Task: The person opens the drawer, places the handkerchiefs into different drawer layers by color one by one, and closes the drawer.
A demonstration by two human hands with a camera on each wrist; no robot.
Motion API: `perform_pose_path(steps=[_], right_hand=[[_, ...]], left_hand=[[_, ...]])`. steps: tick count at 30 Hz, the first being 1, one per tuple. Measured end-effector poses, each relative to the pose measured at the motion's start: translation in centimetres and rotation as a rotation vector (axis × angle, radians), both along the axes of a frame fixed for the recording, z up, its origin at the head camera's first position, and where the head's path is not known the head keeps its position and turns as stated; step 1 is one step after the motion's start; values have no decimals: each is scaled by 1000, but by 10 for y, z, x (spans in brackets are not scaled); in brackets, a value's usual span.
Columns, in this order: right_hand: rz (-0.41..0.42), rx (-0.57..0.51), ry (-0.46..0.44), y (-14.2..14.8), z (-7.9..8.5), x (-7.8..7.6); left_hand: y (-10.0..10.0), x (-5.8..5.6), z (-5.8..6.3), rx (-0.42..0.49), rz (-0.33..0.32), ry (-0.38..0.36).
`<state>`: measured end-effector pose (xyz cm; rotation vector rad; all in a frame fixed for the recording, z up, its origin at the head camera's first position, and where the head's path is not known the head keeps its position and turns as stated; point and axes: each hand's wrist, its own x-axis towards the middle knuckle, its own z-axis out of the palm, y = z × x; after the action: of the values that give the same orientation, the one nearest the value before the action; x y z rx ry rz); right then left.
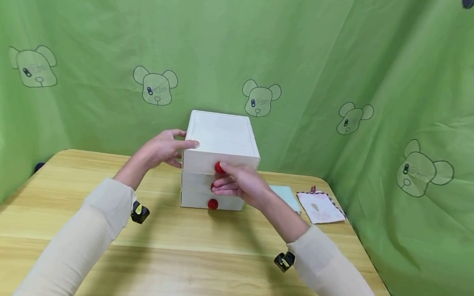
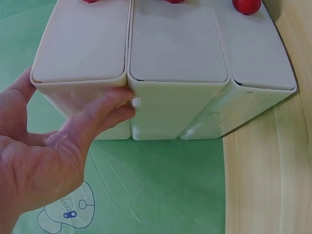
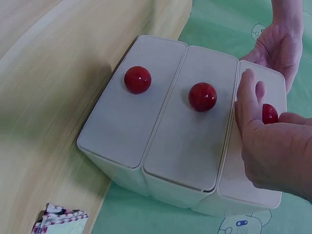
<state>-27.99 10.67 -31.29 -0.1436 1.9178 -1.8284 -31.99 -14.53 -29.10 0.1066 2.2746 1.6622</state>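
Observation:
A white three-drawer box (image 1: 223, 132) stands on the wooden table, with a red round knob on each drawer front. My left hand (image 1: 161, 147) lies at its upper left corner, thumb on the top and fairly straight fingers against the side panel (image 2: 161, 109). Right at the uppermost drawer front is my right hand (image 1: 246, 183), pinching the top red knob (image 3: 269, 114) between thumb and fingers. Below it are the middle knob (image 3: 202, 97), partly covered by fingers in the head view, and the bottom knob (image 1: 212, 204). All three drawers sit pushed in.
To the right of the box lie a flat light blue item (image 1: 284, 197) and a pinkish-white square cloth (image 1: 321, 208) with a checked edge. A green curtain (image 1: 308, 52) printed with bear heads hangs behind and beside the wooden table (image 1: 188, 272).

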Motion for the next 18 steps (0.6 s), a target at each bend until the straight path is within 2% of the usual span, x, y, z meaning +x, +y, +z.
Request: perform_pose_path(steps=[6,9,18], right_hand=[[55,55,0,11,-5,3],[54,75,0,16,-11,3],[98,113,-31,18,-37,-1]], left_hand=[[-1,-1,-1,2,11,-1],[-1,-1,0,3,12,0],[-1,-1,-1,15,2,-6]])
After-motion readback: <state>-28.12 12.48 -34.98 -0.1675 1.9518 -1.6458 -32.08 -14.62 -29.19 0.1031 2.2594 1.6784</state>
